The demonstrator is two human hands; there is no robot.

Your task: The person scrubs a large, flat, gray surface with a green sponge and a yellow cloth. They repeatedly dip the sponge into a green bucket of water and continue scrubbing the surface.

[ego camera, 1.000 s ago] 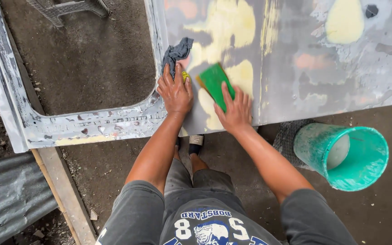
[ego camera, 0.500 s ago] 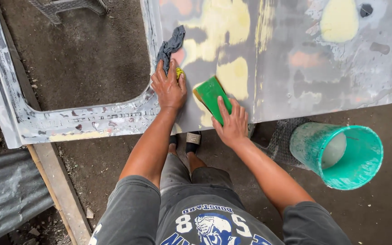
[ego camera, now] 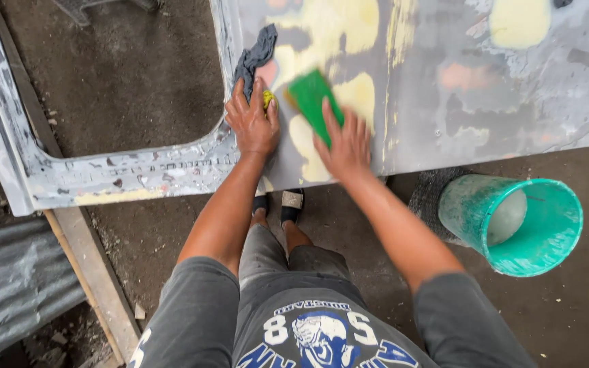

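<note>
The right hand [ego camera: 343, 143] presses a green rectangular sanding block [ego camera: 313, 102] flat against the grey, sanded metal vehicle door panel [ego camera: 458, 88], its grip closed on the block with fingers spread over the lower end, right on the pale yellow patches of body filler [ego camera: 308, 140]. The left hand [ego camera: 252, 123] lies palm-down on the panel just beside it, near the window opening's corner, its grip loosely closed on a dark grey rag [ego camera: 255, 54] and a small yellow piece [ego camera: 268, 99] under the fingers. A teal plastic bucket [ego camera: 512, 221] stands on the dirt floor [ego camera: 138, 75] below the panel's lower edge, to the person's right.
</note>
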